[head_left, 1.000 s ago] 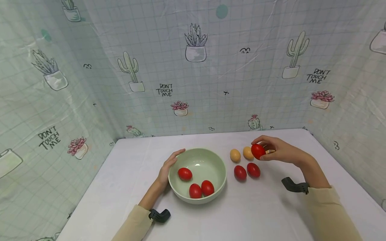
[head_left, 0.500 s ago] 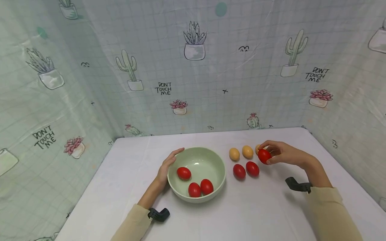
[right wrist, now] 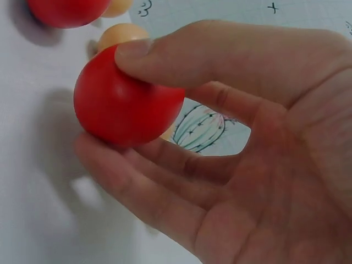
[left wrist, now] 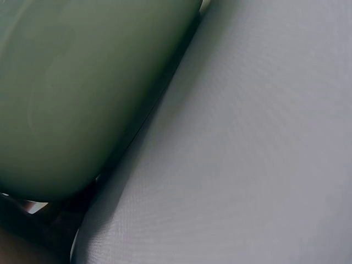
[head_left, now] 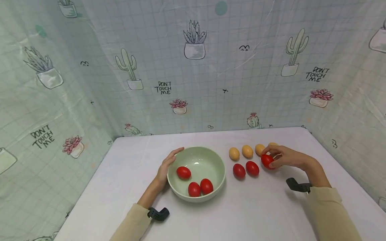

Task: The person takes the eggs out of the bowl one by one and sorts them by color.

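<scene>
the left hand (head_left: pixel 167 167) lies outstretched against a pale green bowl (head_left: pixel 205 169) holding three red eggs (head_left: pixel 183 172). next, two loose red eggs (head_left: pixel 239 171) lie before four yellow eggs (head_left: pixel 247 151); the right hand (head_left: pixel 285 157) pinches a sixth red egg (head_left: pixel 266 161) near them.

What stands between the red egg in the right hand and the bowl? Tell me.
Two red eggs on the table lie between the held egg and the bowl; the yellow eggs sit behind that line.
</scene>
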The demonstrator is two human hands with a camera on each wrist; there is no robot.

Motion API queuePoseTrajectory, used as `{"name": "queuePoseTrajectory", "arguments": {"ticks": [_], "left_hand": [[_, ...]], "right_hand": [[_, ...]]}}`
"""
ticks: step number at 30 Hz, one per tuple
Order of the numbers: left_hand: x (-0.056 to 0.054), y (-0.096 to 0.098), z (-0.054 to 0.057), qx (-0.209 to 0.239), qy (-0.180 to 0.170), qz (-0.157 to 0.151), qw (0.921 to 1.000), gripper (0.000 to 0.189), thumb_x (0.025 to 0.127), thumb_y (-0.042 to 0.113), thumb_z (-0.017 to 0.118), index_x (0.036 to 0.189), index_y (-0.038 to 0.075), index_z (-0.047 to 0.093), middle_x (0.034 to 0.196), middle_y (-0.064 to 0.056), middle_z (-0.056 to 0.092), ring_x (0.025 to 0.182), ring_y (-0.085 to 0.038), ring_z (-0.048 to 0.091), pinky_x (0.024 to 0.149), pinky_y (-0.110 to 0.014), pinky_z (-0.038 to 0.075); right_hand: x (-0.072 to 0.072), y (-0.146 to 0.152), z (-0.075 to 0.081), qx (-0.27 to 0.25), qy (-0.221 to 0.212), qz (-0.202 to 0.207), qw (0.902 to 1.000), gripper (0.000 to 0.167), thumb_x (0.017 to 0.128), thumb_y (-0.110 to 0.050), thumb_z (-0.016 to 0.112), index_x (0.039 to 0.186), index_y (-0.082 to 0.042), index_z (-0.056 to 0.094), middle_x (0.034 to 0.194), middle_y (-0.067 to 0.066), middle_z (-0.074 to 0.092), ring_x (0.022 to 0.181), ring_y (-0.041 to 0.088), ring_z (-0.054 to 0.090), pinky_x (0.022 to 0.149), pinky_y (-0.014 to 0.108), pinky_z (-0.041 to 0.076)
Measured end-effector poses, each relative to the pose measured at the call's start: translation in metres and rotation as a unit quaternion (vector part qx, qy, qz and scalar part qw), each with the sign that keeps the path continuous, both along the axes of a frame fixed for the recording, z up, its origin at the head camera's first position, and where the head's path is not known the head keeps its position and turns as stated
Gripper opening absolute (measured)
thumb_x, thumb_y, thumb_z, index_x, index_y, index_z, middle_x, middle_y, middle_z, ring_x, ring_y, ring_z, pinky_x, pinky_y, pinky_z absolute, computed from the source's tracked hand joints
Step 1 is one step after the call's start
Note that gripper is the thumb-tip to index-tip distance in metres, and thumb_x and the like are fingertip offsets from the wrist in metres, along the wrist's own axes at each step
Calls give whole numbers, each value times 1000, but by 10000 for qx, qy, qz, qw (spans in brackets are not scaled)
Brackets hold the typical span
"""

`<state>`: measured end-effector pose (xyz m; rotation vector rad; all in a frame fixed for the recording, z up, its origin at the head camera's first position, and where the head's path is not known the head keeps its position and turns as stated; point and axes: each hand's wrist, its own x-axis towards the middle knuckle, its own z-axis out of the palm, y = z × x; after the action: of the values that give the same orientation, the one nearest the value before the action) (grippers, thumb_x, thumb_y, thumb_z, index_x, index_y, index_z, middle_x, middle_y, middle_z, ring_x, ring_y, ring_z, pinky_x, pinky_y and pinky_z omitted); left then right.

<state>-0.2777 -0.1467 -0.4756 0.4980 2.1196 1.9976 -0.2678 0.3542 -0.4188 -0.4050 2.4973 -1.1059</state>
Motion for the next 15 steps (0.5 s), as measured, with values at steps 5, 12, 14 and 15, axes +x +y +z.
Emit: {"name": "queuePoseTrajectory", "arguments": {"ticks": [5,12,14,15], "left_hand": [[-1,0,-1,39,-11,-7,10000,52,109,30,24,157,20,41,165,-3,39,152,-28,37,114,-15,37],[-2,0,-2,1,22,-62,10000,53,109,31,23,158,21,41,166,-2,38,153,-27,36,116,-17,36],[-1,0,-2,-17,37,-48,10000,53,109,31,23,158,22,41,165,-2,38,153,-27,36,116,-18,36],[-1,0,-2,-12,41,-44,10000,53,109,31,23,157,22,41,165,-2,38,153,-27,36,116,-17,36]], "right_hand": [[1,-2,-4,-45,-224,-159,9996,58,84,-20,77,137,-5,58,133,20,57,122,35,53,89,42,59],[3,-2,-8,-110,-413,-275,9987,55,85,-16,78,135,-6,59,129,18,59,114,29,56,84,38,61],[3,-2,-8,-115,-441,-283,9986,54,85,-17,79,134,-6,59,128,18,60,113,28,56,85,39,61],[3,-2,-7,-99,-440,-287,9986,54,85,-17,79,134,-6,59,127,18,60,113,28,56,85,39,61]]}}
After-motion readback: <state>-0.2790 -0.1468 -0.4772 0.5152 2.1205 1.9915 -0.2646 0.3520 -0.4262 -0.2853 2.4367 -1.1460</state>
